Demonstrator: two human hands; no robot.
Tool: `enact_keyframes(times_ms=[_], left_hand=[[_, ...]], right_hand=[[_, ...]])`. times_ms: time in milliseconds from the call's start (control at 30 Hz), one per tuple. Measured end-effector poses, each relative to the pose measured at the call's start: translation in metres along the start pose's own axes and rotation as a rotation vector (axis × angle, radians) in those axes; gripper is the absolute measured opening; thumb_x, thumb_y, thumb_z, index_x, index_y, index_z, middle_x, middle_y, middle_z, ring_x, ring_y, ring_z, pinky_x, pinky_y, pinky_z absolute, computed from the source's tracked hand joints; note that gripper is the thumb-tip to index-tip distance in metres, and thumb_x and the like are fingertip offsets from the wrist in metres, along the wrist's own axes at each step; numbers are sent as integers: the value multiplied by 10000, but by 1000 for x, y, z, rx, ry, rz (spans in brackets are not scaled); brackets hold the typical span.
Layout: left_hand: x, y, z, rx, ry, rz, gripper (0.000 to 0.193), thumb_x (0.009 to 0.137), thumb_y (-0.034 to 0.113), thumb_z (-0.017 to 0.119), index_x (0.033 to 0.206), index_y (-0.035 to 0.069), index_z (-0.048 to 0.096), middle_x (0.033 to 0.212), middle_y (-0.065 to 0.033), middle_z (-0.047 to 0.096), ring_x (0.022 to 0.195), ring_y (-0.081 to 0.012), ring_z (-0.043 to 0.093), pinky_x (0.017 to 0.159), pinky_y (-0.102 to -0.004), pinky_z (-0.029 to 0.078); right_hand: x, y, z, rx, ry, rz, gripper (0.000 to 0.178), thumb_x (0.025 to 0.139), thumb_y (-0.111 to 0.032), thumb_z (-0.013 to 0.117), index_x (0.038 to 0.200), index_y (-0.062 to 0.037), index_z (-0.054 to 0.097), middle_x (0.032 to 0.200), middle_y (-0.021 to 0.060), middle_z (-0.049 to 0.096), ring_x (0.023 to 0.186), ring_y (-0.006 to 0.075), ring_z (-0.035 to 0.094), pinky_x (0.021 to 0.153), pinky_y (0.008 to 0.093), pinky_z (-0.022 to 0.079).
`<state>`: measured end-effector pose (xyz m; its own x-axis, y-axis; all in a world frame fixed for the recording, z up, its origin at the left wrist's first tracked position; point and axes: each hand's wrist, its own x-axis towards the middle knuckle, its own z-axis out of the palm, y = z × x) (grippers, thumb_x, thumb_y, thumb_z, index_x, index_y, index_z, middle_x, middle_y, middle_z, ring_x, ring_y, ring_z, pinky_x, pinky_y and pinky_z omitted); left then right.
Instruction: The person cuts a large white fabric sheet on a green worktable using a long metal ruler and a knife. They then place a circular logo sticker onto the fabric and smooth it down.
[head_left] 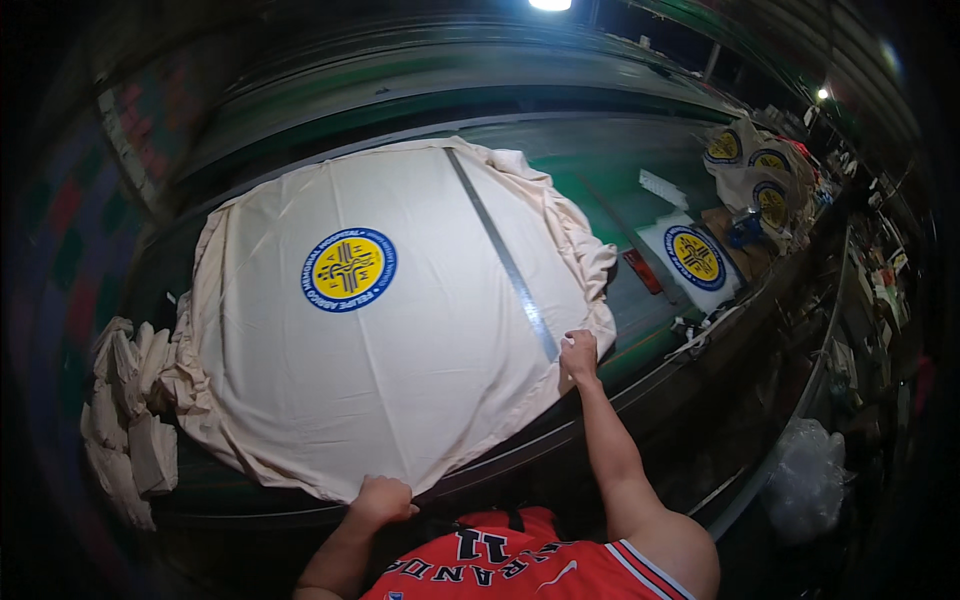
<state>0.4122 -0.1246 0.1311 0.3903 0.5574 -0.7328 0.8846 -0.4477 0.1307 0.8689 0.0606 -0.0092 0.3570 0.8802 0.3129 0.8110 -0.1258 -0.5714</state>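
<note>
A large cream cloth (290,380) is spread over the green table, its edges bunched and crumpled all around. On it is a round blue-and-yellow printed emblem (350,270). A long, straight, shiny grey strip (505,255) crosses the cloth's right part from the far edge toward the near one. My left hand (383,498) is closed on the cloth's near edge, close to my body. Farther right, my right hand (580,357) grips the cloth's edge beside the strip's near end. The fingertips of both hands are partly hidden.
Folded cream cloths (130,410) are piled at the left. A white sheet with the same emblem (695,257) and a red object (642,272) lie right of the cloth. Beyond is another heap of printed cloth (770,180). A clear plastic bag (808,480) sits low at right.
</note>
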Motion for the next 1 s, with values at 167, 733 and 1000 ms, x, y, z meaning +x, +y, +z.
enact_keyframes(times_ms=[167,733,1000], left_hand=[[46,91,-71,-31,138,141,410,925,437,613,1031,56,720,1038,-167,692,983,-363,668,850,-496,520],[294,326,-176,-519,290,547,351,945,302,620,1136,12,670,1068,-203,695,1015,-380,654,898,-449,508],[287,322,-179,-583,310,492,358,963,274,607,1193,4,650,1118,-207,687,1042,-337,663,909,-411,515]], right_hand=[[25,80,-67,18,60,-16,133,807,-134,696,890,-32,712,981,164,648,999,362,598,944,463,443],[215,287,-162,-239,-207,237,398,851,-103,678,1222,6,584,1198,223,595,1190,382,544,1035,447,440],[241,286,-165,-365,-421,166,511,809,-112,702,1274,-10,517,1168,228,595,1112,369,585,944,445,492]])
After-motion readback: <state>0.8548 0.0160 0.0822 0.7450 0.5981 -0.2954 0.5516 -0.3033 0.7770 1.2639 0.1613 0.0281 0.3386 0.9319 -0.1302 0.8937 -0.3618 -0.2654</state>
